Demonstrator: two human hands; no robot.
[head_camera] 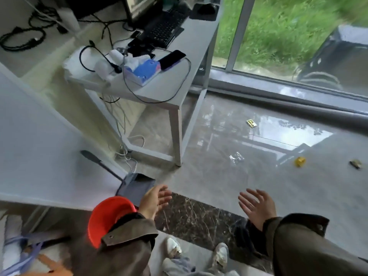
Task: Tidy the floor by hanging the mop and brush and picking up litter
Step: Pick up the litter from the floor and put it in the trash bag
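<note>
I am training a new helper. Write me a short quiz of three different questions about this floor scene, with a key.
1. True or false: both hands hold litter.
2. How many small litter pieces lie on the shiny floor near the window?
3. Multiple choice: the dustpan lies A) on the desk, B) on the floor beside the left hand, C) outside on the grass.

Key:
1. False. The left hand and the right hand are open and empty.
2. Four: a yellow card, a clear wrapper, a yellow piece and a brownish piece.
3. B. The dustpan is on the floor.
</note>
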